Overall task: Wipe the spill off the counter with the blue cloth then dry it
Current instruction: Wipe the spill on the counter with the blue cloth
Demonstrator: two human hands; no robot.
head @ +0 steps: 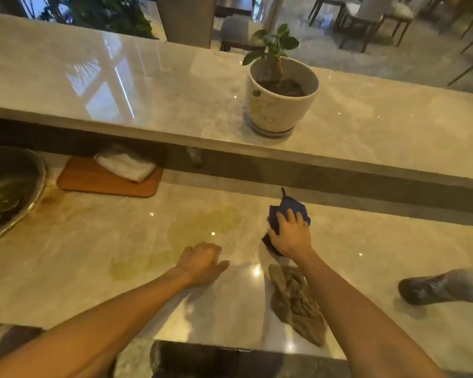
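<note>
A yellowish spill (202,227) spreads over the lower marble counter (380,249), with a second patch (137,264) nearer the left. My right hand (291,236) presses down on a bunched blue cloth (287,210) to the right of the spill and grips it. My left hand (202,261) rests on the counter at the spill's near edge, fingers loosely curled, holding nothing. A crumpled tan cloth (292,298) lies on the counter just under my right forearm.
A potted plant (280,105) stands on the raised upper ledge. A wooden board (104,181) with a folded white towel (124,163) sits at the back left, beside a metal basin (8,192). A dark blurred object (437,287) lies at the right.
</note>
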